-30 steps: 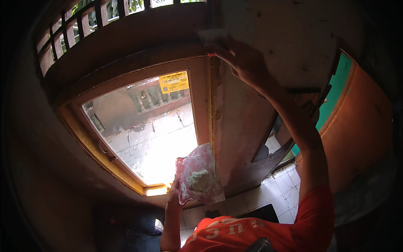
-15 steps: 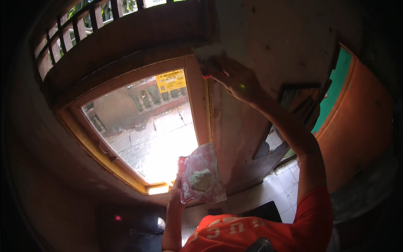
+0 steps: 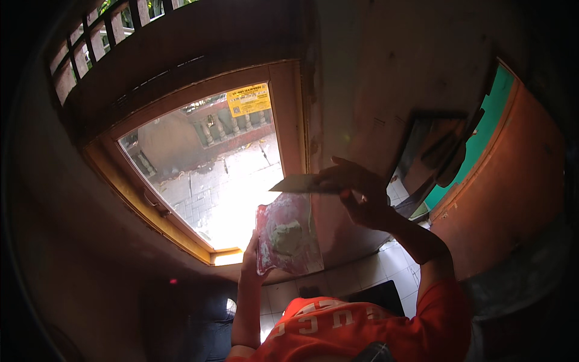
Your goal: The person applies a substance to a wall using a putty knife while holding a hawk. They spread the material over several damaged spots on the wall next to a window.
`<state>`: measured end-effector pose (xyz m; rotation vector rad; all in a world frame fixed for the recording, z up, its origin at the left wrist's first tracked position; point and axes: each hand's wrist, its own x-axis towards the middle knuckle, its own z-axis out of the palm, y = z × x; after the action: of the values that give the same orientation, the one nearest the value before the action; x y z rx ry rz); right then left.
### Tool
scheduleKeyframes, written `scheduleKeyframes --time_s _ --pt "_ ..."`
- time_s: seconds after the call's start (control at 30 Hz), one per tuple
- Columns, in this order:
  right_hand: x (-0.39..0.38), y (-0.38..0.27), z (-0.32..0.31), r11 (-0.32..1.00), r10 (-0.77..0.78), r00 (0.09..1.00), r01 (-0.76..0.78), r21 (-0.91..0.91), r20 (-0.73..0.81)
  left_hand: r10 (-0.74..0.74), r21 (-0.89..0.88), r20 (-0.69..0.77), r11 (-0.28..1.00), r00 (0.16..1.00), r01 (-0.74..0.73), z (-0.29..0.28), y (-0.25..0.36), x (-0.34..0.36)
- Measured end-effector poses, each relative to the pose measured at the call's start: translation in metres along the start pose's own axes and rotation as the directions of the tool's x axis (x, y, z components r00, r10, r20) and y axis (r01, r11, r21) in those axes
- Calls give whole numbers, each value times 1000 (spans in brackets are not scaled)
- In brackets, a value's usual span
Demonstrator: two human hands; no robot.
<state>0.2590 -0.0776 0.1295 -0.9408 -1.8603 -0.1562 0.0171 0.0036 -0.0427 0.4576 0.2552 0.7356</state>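
A reddish board (image 3: 306, 217), smeared with pale filler, is gripped at its left edge by my left hand (image 3: 251, 258). On its middle lies a mound of greenish-white putty (image 3: 286, 237). My right hand (image 3: 363, 196) is closed round a putty knife (image 3: 294, 183), its wide flat blade pointing left. That blade is just above the board's upper edge; whether the two touch, I cannot tell. Behind the board is a wooden-framed window (image 3: 291, 136) with bright light coming through the glass.
The wall (image 3: 356, 96) right of the window frame is patchy. A dark-framed mirror (image 3: 425, 142) leans beside a green panel (image 3: 482, 133) and an orange-brown surface (image 3: 500, 175). White floor tiles (image 3: 395, 260) lie below. A yellow sticker (image 3: 249, 100) is on the glass.
My right hand has brought the putty knife down from the wall beside the window's top corner to just above the board. My left hand still holds the board, slightly higher in view.
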Motion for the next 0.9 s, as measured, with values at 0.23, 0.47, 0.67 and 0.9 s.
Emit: scheduleKeyframes --time_s 0.23,0.47,0.67,0.9 --pt "-46 4 18 997 -73 996 73 3 45 173 478 183 845 968 -241 21 20 6" --pt "-84 13 27 994 -100 995 100 -44 -3 150 -17 57 989 987 -149 50 35 10" --pt "-89 20 2 998 -40 996 35 -61 -83 306 358 41 884 951 -300 47 46 1" --pt "-50 32 58 951 99 948 0 310 -304 225 228 32 947 974 -226 61 30 6"
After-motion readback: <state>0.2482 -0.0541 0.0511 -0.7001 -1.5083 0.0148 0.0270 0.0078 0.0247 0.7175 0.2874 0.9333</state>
